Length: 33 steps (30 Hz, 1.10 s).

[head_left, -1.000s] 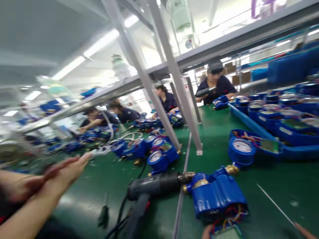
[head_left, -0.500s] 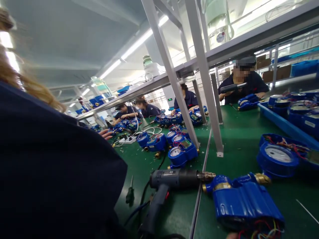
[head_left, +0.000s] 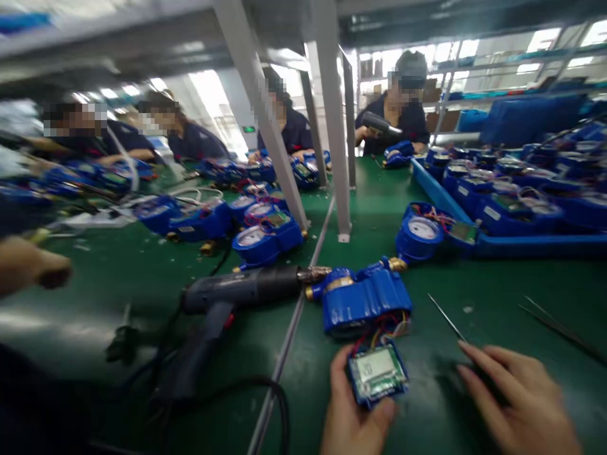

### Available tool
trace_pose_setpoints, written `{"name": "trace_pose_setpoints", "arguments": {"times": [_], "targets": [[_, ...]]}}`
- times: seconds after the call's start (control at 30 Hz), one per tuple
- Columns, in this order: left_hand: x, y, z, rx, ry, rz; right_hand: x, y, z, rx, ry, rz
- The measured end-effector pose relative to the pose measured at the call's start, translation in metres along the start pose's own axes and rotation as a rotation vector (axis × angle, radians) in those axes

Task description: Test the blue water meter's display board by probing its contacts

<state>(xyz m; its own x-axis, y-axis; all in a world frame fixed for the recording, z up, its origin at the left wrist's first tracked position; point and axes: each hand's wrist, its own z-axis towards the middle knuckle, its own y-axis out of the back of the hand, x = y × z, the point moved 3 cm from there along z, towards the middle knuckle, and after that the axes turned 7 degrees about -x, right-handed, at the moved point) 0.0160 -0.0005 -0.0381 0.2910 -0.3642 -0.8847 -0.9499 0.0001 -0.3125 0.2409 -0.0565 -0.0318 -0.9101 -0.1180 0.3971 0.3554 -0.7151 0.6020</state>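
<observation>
My left hand (head_left: 353, 414) grips a small electronic display module (head_left: 378, 373) in a blue housing, thumb at its lower right edge. Coloured wires join the module to a blue meter body (head_left: 367, 300) lying on the green table just beyond. To the right, my right hand (head_left: 516, 395) is at the near end of a thin metal rod (head_left: 446, 316), which points away to the upper left. The rod's far end under the fingers is hidden. A dark heat gun (head_left: 246, 287) lies left of the meter, nozzle towards its brass fitting.
Several blue meters (head_left: 265, 237) stand beyond the heat gun. A blue tray (head_left: 535, 243) full of meters is at the right. Metal posts (head_left: 329, 126) rise from the table. A dark pair of thin prongs (head_left: 559, 328) lies far right. Co-workers sit opposite; another person's hand (head_left: 28, 265) is at left.
The view has swung down and levelled. My left hand now shows with the display module, and my right hand has come to the thin rod. The dark sleeve at left has mostly gone from view.
</observation>
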Motion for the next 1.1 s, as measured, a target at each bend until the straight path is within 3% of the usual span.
{"name": "trace_pose_setpoints", "arguments": {"times": [0.1, 0.23, 0.37, 0.57, 0.83, 1.1], "targets": [[0.002, -0.004, 0.005, 0.003, 0.008, 0.097, 0.043, 0.014, 0.021, 0.164, 0.053, 0.087], [-0.003, -0.007, 0.005, 0.071, -0.058, 0.206, 0.084, 0.005, 0.063, 0.369, 0.129, 0.286], [-0.005, -0.007, 0.002, 0.064, -0.096, 0.308, 0.099, -0.015, 0.088, 0.533, 0.28, 0.288], [0.002, 0.0, 0.004, 0.089, -0.16, 0.478, 0.104, -0.04, 0.097, 0.77, 0.621, 0.2], [0.006, 0.005, 0.004, 0.081, -0.204, 0.565, 0.108, -0.04, 0.098, 0.714, 0.836, 0.222], [0.006, 0.002, 0.002, 0.113, -0.184, 0.531, 0.096, -0.046, 0.097, 0.616, 0.822, 0.322]]}}
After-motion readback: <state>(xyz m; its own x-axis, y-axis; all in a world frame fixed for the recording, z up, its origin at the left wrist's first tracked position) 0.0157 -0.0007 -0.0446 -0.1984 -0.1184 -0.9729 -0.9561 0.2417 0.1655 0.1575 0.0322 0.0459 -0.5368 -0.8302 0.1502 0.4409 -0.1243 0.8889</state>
